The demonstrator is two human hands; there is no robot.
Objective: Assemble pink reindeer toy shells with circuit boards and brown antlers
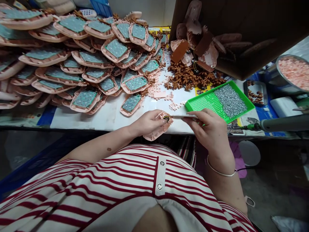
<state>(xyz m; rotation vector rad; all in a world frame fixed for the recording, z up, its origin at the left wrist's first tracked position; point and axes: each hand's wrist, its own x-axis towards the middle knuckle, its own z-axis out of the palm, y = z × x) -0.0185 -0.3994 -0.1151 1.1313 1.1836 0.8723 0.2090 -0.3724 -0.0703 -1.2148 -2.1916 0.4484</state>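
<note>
On the worktop (106, 120), a heap of pink shells (94, 62) with teal boards crowds the left; a dark open box (260, 19) looms at back right. A green tray (205, 100) (metal bits (230, 100) cover its right part) sits partly behind the right hand (211, 129), its fingers pinching a thin flat strip (180, 116). By the near edge, the left hand (148, 122) grips a single casing (154, 133).

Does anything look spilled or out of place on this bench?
Perhaps the small pink pieces: they lie scattered loose beside the green tray, whereas similar-coloured pieces sit heaped in the bowl.
</note>
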